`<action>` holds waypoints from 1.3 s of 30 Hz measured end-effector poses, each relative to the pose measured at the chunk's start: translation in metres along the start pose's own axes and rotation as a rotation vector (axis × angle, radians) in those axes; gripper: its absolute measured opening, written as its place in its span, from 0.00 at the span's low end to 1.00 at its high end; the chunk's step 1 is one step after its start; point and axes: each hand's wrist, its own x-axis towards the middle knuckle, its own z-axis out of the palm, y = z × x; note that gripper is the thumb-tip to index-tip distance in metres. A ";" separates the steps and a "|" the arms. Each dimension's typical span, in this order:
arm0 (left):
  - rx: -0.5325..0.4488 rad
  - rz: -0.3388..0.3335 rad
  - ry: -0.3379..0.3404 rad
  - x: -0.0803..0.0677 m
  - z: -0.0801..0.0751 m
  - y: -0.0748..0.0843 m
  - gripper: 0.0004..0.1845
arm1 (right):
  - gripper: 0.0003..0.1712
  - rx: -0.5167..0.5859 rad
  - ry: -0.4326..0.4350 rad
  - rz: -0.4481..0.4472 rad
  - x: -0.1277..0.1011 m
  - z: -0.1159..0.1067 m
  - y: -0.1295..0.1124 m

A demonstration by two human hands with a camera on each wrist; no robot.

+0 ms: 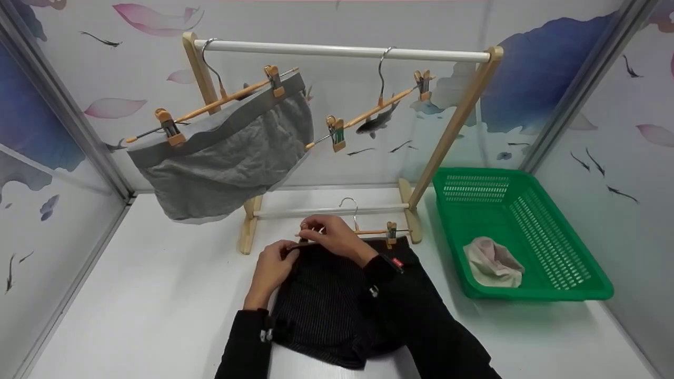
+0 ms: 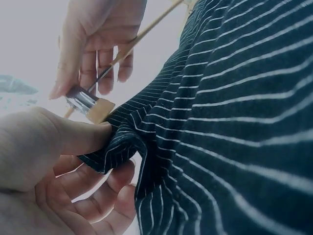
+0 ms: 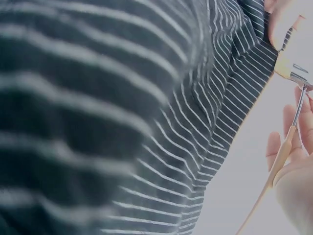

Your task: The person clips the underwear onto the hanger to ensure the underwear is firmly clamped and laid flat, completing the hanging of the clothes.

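Observation:
Black shorts (image 1: 321, 300) with thin white stripes lie on the white table, their waist along a clip hanger (image 1: 371, 231). My left hand (image 1: 271, 268) pinches the left corner of the waistband between thumb and fingers. In the left wrist view, a metal clip (image 2: 85, 104) with a wooden tip sits right at that corner. My right hand (image 1: 337, 237) pinches this clip, thumb on its near side and fingers by the hanger's rod. The other clip (image 1: 391, 234) grips the right end of the waistband.
Behind stands a rack with a white rail (image 1: 342, 50) and wooden legs. Grey underpants (image 1: 226, 158) hang clipped on its left hanger; a bare clip hanger (image 1: 379, 108) hangs to the right. The green basket (image 1: 568, 231) at right holds a crumpled pale cloth (image 1: 493, 263).

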 end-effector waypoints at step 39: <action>-0.064 0.015 0.004 0.002 -0.001 0.003 0.07 | 0.07 0.110 0.065 -0.105 -0.012 -0.011 -0.027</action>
